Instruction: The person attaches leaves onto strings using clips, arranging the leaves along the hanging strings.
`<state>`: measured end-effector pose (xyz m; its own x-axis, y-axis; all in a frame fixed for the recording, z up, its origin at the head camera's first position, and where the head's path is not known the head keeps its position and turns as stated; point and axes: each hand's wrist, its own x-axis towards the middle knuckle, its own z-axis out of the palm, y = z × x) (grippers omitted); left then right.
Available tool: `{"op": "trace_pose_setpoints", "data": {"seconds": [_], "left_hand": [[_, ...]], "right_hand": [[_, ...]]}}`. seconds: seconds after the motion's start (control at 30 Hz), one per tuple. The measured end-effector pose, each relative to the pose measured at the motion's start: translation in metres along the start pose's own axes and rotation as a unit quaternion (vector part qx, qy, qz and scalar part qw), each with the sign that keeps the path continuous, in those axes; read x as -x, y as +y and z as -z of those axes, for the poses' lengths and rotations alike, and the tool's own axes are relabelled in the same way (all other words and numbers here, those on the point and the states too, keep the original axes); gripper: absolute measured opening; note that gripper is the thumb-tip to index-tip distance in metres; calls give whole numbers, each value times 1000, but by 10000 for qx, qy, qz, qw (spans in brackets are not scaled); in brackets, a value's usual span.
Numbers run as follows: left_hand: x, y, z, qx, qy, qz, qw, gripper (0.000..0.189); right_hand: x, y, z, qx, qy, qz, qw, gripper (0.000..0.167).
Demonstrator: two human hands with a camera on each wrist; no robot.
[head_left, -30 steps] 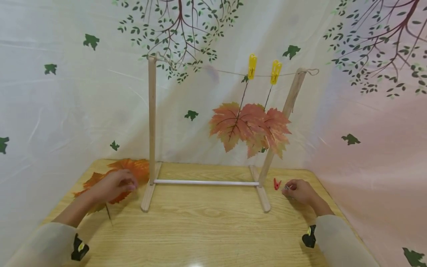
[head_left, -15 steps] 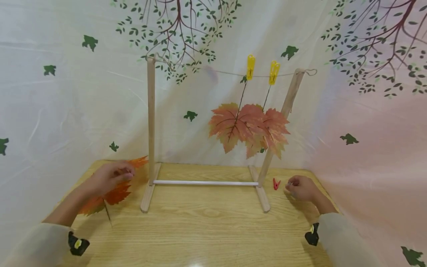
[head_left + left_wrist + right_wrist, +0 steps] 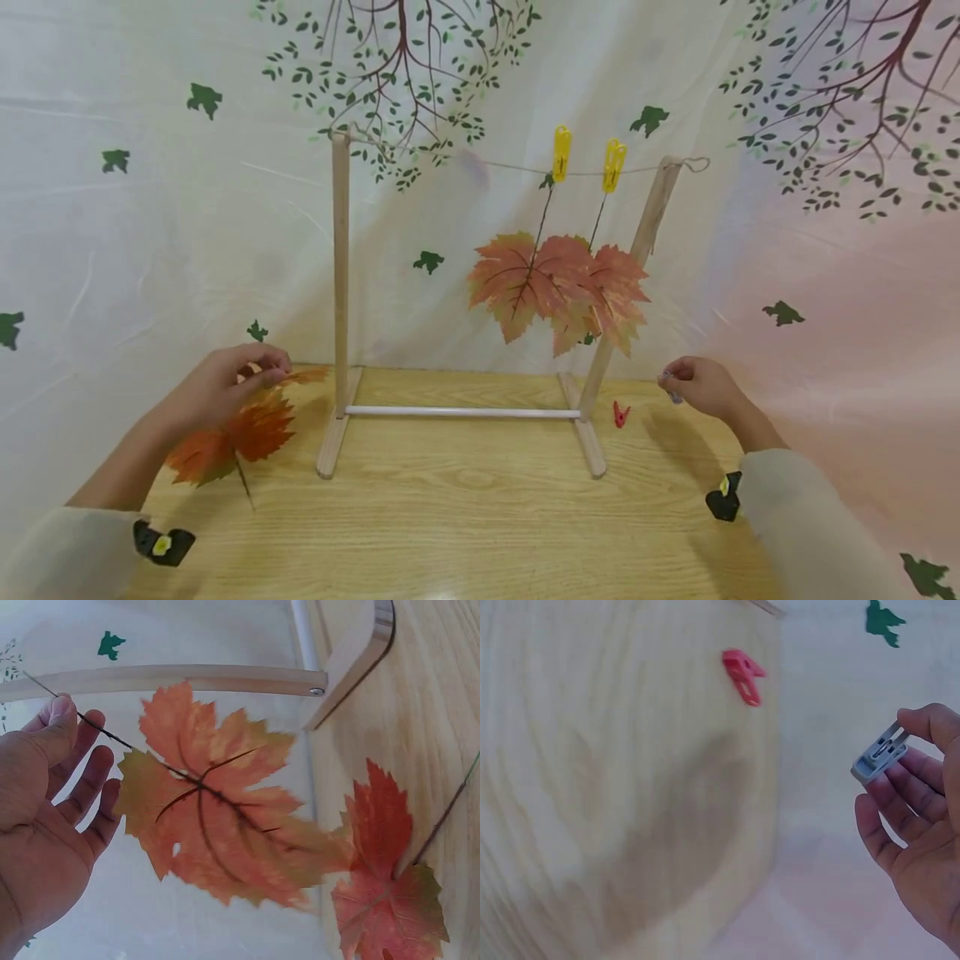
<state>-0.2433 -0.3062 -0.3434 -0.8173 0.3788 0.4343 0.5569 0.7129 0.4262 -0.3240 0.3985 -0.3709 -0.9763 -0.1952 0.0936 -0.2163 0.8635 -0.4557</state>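
Note:
My left hand [image 3: 228, 383] pinches the thin dark stem of an orange artificial maple leaf [image 3: 217, 802] between thumb and fingertips, raised over the table's left side. Below it another red-orange leaf [image 3: 394, 892] lies on the tabletop, its stem pointing toward me in the head view. At the right, my right hand [image 3: 705, 387] holds a grey clothespin [image 3: 881, 754] by one end, between thumb and fingers, above the table. A red clothespin [image 3: 621, 414] lies on the table to the left of that hand.
A wooden stand [image 3: 341, 275] with a white crossbar [image 3: 465, 412] holds a string [image 3: 502, 162] between its posts. Two yellow clothespins [image 3: 562, 155] grip the string near the right post, with orange leaves [image 3: 525, 279] hanging below. A printed cloth [image 3: 420, 325] backs the wooden table [image 3: 450, 525].
My left hand has lifted a leaf by its stem off the left pile. My right hand has risen from the tabletop and moved slightly right with the grey clothespin.

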Motion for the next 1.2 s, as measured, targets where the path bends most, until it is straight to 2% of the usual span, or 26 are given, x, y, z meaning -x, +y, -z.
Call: {"op": "trace_pose_setpoints", "data": {"seconds": [0.23, 0.43, 0.57, 0.77, 0.93, 1.07, 1.2], "left_hand": [[-3, 15, 8, -65, 108, -93, 9999, 10], [-7, 21, 14, 167, 242, -316, 9991, 10], [-9, 24, 17, 426, 256, -372, 9981, 10], [-15, 32, 18, 1313, 11, -382, 9906, 10], [-26, 44, 17, 1755, -237, -461, 9831, 11], [-38, 58, 17, 1882, -320, -508, 9803, 10], [-54, 68, 17, 1981, -376, -710, 9769, 10]], "right_hand": [[-8, -11, 39, 353, 13, 36, 9994, 45], [-7, -26, 73, 545, 111, 54, 9984, 52], [-5, -34, 92, 540, 180, -52, 9984, 54], [-8, -48, 113, 510, 400, -129, 9978, 53], [-14, -61, 126, 518, 682, 22, 9963, 50], [-16, -75, 137, 463, 978, 4, 9941, 54], [-16, -88, 149, 334, 1372, -102, 9899, 57]]}}
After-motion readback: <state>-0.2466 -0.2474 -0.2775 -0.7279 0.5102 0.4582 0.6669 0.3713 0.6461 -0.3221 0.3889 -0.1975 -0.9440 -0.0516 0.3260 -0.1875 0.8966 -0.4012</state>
